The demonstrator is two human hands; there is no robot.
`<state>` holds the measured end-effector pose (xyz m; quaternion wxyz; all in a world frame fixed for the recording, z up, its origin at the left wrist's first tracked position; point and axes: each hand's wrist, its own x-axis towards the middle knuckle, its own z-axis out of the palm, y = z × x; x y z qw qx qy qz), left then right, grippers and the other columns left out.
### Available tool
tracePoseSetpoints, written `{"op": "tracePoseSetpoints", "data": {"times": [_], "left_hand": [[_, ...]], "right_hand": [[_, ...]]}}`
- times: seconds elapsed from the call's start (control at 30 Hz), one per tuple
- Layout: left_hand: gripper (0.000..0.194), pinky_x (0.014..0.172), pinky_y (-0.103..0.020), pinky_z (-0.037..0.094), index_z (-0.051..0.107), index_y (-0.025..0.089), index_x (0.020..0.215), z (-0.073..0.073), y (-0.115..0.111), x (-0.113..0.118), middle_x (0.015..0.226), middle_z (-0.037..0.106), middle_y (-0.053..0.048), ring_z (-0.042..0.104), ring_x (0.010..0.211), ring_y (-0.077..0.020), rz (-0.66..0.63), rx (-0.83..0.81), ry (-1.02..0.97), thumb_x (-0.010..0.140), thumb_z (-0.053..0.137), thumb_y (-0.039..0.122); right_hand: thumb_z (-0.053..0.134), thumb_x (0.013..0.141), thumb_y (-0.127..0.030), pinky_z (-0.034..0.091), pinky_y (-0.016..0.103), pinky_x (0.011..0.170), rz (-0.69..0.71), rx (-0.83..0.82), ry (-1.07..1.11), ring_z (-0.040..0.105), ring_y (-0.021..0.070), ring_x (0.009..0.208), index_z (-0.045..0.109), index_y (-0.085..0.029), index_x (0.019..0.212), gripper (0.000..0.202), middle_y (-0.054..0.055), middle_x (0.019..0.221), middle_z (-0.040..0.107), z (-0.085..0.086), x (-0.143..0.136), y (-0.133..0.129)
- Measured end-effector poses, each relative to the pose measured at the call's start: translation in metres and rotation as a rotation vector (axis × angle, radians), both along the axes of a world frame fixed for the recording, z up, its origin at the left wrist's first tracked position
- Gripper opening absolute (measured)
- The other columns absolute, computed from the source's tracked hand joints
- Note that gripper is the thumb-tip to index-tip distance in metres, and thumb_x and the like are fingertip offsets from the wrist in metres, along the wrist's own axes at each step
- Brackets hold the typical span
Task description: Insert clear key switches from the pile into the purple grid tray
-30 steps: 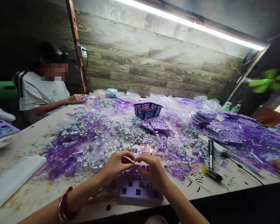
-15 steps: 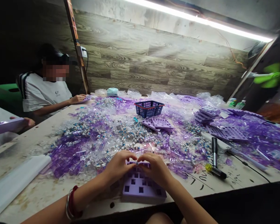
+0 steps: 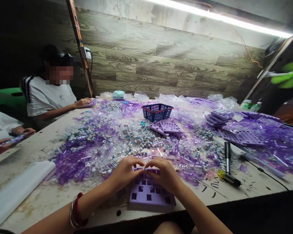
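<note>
Left hand point(image 3: 127, 170), right hand point(image 3: 162, 173) pinch small piece point(image 3: 144, 168) between them; plate point(image 3: 153, 195) extends bodyward below, hands equally near.

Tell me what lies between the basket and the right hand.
In the head view, purple plates lie nearest the basket; then come small white and blue parts, and clear and pinkish pieces close to the right hand.

The near plate point(image 3: 142, 197) is smooth, matt plastic; the far basket point(image 3: 157, 114) looks plastic too. At right, the mallet point(image 3: 228, 166) has a shiny metal shaft. Glossy, clear plastic bags point(image 3: 169, 99) crumple before a wood-grained wall point(image 3: 146, 76).
</note>
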<state>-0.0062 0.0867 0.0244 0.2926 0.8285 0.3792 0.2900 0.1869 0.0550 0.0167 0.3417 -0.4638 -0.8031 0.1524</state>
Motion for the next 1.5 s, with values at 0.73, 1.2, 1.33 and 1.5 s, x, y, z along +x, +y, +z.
{"op": "tracePoseSetpoints", "data": {"times": [0.73, 1.2, 1.33, 1.5], "left_hand": [[0.011, 0.084, -0.030, 0.044, 0.071, 0.018, 0.082, -0.003, -0.004, 0.005, 0.090, 0.069, -0.004, 0.060, 0.089, -0.0191, -0.021, -0.006, 0.072, 0.079, 0.064, 0.010], [0.013, 0.069, -0.022, 0.044, 0.067, 0.015, 0.071, -0.007, 0.008, 0.005, 0.084, 0.067, -0.002, 0.060, 0.074, -0.0136, -0.105, -0.117, 0.045, 0.075, 0.062, 0.003], [0.011, 0.068, -0.022, 0.044, 0.067, 0.015, 0.070, -0.005, 0.011, 0.005, 0.080, 0.066, -0.001, 0.060, 0.074, -0.0132, -0.125, -0.148, 0.056, 0.074, 0.063, 0.005], [0.008, 0.066, -0.021, 0.042, 0.068, 0.015, 0.069, -0.003, 0.014, 0.007, 0.077, 0.065, -0.001, 0.059, 0.073, -0.0136, -0.114, -0.181, 0.104, 0.074, 0.065, 0.010]], "right_hand": [[0.064, 0.080, -0.008, 0.043, 0.025, 0.062, 0.091, 0.061, -0.130, 0.060, 0.0145, 0.069, 0.068, -0.016, 0.070, 0.014, 0.003, 0.071, 0.065, 0.004, -0.006, 0.002], [0.070, 0.072, -0.005, 0.039, 0.022, 0.058, 0.103, -0.083, -0.182, 0.056, 0.0111, 0.058, 0.071, -0.017, 0.063, 0.014, 0.003, 0.065, 0.066, 0.014, -0.009, 0.012], [0.065, 0.072, -0.004, 0.038, 0.022, 0.056, 0.119, -0.063, -0.217, 0.055, 0.0105, 0.056, 0.069, -0.017, 0.058, 0.019, 0.003, 0.062, 0.065, 0.013, -0.009, 0.017], [0.066, 0.070, -0.004, 0.038, 0.023, 0.058, 0.101, -0.114, -0.236, 0.056, 0.0118, 0.057, 0.070, -0.017, 0.059, 0.018, 0.003, 0.062, 0.066, 0.013, -0.012, 0.014]]}}
